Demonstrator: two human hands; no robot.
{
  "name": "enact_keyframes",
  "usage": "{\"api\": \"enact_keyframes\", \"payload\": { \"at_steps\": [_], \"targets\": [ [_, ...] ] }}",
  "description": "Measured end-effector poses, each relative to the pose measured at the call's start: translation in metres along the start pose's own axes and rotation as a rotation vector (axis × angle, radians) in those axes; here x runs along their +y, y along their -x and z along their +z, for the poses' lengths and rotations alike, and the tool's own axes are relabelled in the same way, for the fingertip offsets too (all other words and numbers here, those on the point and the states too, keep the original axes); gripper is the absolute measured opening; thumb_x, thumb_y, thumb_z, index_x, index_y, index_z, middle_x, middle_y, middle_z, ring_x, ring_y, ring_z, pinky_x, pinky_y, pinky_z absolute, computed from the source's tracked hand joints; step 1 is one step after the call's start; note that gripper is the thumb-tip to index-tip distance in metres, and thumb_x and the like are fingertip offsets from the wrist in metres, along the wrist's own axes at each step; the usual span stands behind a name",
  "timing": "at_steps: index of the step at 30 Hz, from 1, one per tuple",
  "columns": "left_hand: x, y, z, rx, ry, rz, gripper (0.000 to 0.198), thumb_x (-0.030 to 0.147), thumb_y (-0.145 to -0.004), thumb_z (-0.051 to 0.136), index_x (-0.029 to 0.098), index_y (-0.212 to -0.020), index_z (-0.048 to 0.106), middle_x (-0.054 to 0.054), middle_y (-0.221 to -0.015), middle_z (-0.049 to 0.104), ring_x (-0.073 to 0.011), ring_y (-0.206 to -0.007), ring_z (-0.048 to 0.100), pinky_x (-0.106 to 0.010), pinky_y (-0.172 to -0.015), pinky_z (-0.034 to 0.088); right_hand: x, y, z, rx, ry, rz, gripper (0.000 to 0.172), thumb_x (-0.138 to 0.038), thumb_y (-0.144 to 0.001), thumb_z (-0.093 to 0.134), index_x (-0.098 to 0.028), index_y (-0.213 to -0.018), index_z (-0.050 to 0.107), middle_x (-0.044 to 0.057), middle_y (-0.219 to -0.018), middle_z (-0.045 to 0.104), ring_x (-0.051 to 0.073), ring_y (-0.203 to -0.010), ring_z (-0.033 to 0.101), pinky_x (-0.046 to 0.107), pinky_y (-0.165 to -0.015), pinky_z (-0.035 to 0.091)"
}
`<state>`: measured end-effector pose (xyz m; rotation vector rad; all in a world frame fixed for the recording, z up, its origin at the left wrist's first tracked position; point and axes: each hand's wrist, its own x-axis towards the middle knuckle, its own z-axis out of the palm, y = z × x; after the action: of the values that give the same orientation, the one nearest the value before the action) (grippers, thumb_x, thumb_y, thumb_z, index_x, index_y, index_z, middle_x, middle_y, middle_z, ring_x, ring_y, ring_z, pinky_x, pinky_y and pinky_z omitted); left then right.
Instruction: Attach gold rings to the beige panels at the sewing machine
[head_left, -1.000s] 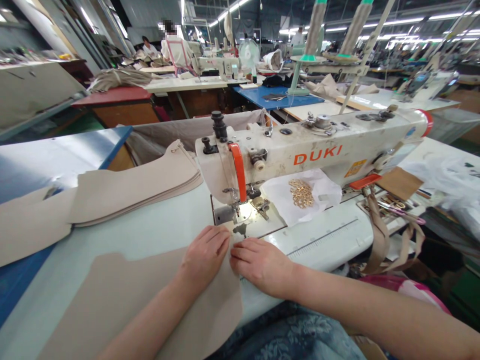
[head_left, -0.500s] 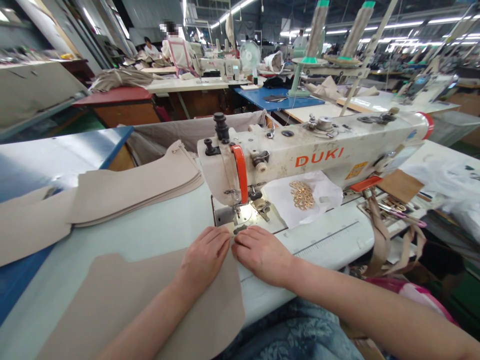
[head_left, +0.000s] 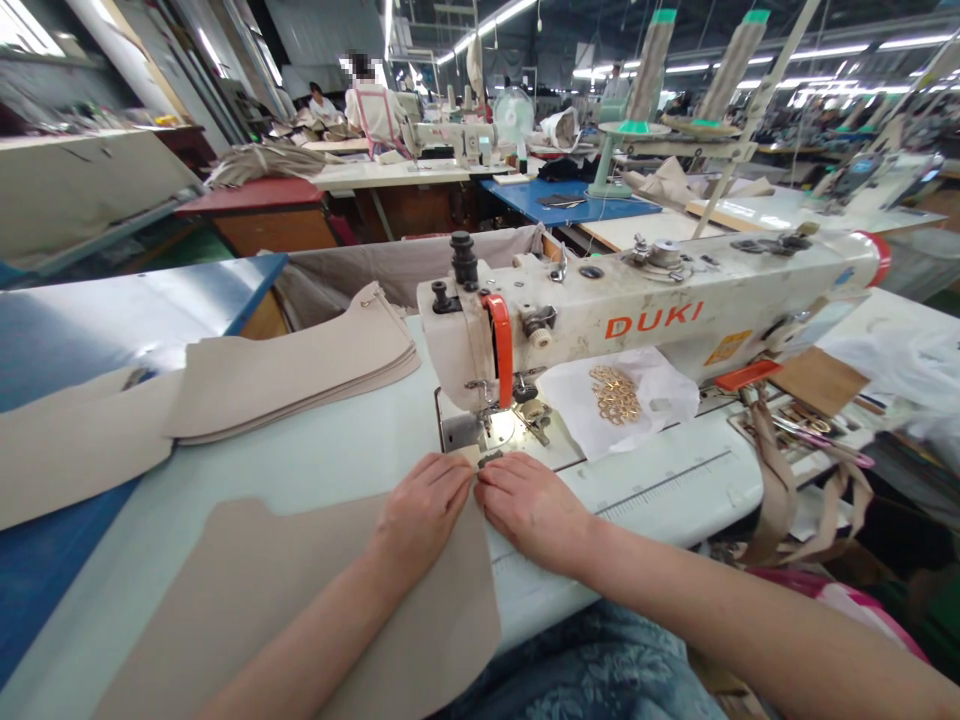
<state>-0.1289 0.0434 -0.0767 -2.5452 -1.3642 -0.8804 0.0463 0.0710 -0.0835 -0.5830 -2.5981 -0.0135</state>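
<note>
Item: one beige panel (head_left: pixel 300 550), which we find flat on the pale bench (head_left: pixel 360 470), its narrow upper corner lying just in front of the needle area of a white sewing machine (head_left: pixel 645 290) lettered DUKI.

Left hand (head_left: pixel 420 512): on the panel's upper corner, fingers bent and drawn together. Right hand (head_left: pixel 536 512): at the same corner from the other side, fingers curled close together, tips beside those of the left. We cannot tell whether either hand pinches the material, since the fingers hide the contact.

Beside the needle area, we record a white sheet (head_left: pixel 566 415) bearing a heap of gold-coloured rings (head_left: pixel 615 394). Printed ruler marks (head_left: pixel 667 488) run along the bench in front of it.

To the left, we count one stack of beige pieces (head_left: pixel 292 385), edges slightly fanned, next to a further beige piece (head_left: pixel 82 430) reaching over a blue surface (head_left: pixel 45 575).

To the right, we list a brown rectangular piece (head_left: pixel 819 380), an orange-red tray (head_left: pixel 748 376) and beige straps (head_left: pixel 772 490) hanging at the bench edge.

Behind the machine, we enter two tall thread cones (head_left: pixel 649 75), a pale green fan (head_left: pixel 514 118) and a seated person (head_left: pixel 367 115).
</note>
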Motion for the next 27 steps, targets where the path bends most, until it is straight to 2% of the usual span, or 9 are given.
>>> {"api": "enact_keyframes", "payload": {
  "at_steps": [4,9,17,22,27],
  "targets": [
    [0.001,0.001,0.000,-0.012,0.013,-0.023,0.025,0.017,-0.092,0.040,0.017,-0.082,0.063,-0.005,-0.080,0.068,-0.0173,-0.075,0.060,-0.032,-0.072,0.054,0.000,0.000,0.000,-0.008,-0.002,-0.032,0.017,-0.013,-0.093,0.046,-0.012,-0.087,0.062,0.010,-0.095,0.062,0.020,-0.094,0.053,0.033,-0.090,0.043],
    [-0.001,0.005,-0.001,-0.004,0.026,-0.029,0.025,0.018,-0.092,0.041,0.017,-0.087,0.065,-0.006,-0.084,0.070,-0.0173,-0.079,0.062,-0.032,-0.074,0.055,-0.001,-0.003,-0.003,-0.067,0.018,-0.032,0.013,-0.013,-0.091,0.051,-0.012,-0.086,0.062,0.010,-0.093,0.063,0.020,-0.091,0.054,0.035,-0.091,0.043],
    [-0.001,0.009,-0.001,0.016,0.021,-0.049,0.025,0.017,-0.093,0.041,0.016,-0.088,0.066,-0.007,-0.086,0.071,-0.0176,-0.081,0.064,-0.032,-0.075,0.056,-0.001,-0.003,-0.001,-0.083,0.039,-0.051,0.009,-0.014,-0.088,0.055,-0.012,-0.084,0.062,0.009,-0.093,0.063,0.021,-0.091,0.054,0.035,-0.092,0.042],
    [-0.001,0.001,0.002,0.015,-0.001,-0.027,0.026,0.017,-0.093,0.039,0.016,-0.087,0.065,-0.006,-0.084,0.070,-0.0174,-0.079,0.064,-0.032,-0.074,0.056,0.007,-0.004,-0.002,-0.067,0.052,-0.065,0.009,-0.014,-0.089,0.054,-0.012,-0.085,0.062,0.009,-0.093,0.063,0.021,-0.091,0.053,0.035,-0.093,0.041],
    [-0.010,-0.013,0.013,0.045,-0.029,0.001,0.026,0.018,-0.094,0.039,0.015,-0.088,0.065,-0.006,-0.085,0.070,-0.0173,-0.079,0.063,-0.031,-0.075,0.055,0.025,-0.009,-0.006,-0.111,0.076,-0.065,0.008,-0.015,-0.089,0.055,-0.013,-0.084,0.062,0.008,-0.091,0.063,0.021,-0.089,0.054,0.035,-0.091,0.041]
  ]
}}
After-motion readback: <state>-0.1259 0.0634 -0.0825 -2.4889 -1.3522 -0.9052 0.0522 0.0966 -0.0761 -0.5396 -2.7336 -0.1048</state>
